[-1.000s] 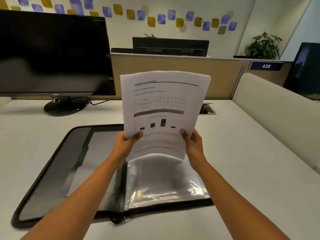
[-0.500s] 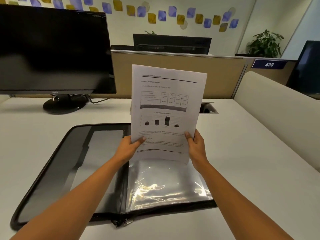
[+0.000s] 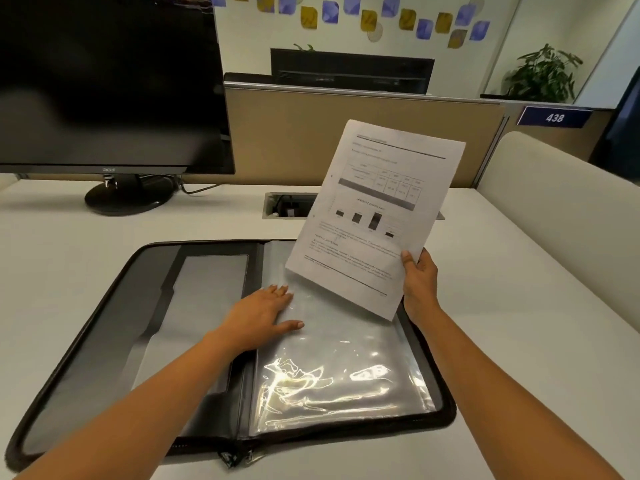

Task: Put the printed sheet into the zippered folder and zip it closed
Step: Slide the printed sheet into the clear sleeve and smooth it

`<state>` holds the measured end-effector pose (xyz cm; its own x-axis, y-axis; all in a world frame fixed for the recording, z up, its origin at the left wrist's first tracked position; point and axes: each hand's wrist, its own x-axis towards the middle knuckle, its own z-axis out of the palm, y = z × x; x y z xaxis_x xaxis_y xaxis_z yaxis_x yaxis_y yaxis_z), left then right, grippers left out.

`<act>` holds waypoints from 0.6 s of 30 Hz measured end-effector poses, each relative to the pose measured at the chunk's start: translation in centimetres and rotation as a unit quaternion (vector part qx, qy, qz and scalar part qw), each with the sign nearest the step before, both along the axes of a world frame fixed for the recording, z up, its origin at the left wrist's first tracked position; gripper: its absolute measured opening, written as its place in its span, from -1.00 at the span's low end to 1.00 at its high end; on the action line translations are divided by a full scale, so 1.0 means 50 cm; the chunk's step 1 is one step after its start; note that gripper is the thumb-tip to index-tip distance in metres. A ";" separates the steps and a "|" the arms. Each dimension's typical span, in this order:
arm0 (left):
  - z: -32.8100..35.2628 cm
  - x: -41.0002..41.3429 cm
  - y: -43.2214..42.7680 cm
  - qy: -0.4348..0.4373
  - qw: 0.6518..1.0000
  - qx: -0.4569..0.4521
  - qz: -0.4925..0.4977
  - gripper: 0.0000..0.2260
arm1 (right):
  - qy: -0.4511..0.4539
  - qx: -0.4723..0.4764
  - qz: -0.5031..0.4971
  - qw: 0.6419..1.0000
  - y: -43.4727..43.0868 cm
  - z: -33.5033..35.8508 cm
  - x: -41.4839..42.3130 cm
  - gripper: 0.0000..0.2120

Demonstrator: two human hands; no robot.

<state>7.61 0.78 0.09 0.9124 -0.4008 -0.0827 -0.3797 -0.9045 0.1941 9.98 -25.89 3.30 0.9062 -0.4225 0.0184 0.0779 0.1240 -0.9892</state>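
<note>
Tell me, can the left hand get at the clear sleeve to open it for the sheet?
Probably yes. The left hand already lies flat on the clear sleeve, and the right hand holds the printed sheet above it.

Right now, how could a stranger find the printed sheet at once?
Start at the open black zippered folder lying on the white desk. Above its right half, the right hand holds the printed sheet tilted. It is the only white paper, with a table and bar chart.
</note>
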 end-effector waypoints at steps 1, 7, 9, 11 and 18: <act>0.002 -0.009 -0.003 -0.011 1.000 0.015 -0.004 -0.32 | 0.000 0.002 0.000 1.000 0.001 0.001 0.003 -0.77; 0.015 -0.059 -0.007 -0.109 0.992 0.057 -0.042 -0.50 | -0.002 0.027 0.004 1.000 0.016 0.007 0.026 -0.85; 0.021 -0.068 -0.007 -0.131 0.990 0.043 -0.040 -0.55 | -0.005 0.033 0.006 0.999 0.021 0.010 0.034 -0.85; 0.028 -0.066 -0.008 -0.147 0.988 0.029 -0.032 -0.58 | -0.006 0.035 0.009 0.999 0.027 0.014 0.043 -0.84; 0.028 0.011 -0.042 -0.097 0.989 -0.104 0.049 -0.66 | 0.002 0.063 0.006 0.998 0.050 0.026 0.083 -0.83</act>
<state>8.17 -1.29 1.48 0.9381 -0.2997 0.1736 -0.3410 -0.8868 0.3120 14.11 -23.39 4.58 0.9115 -0.4096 -0.0376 0.0721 0.2489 -0.9658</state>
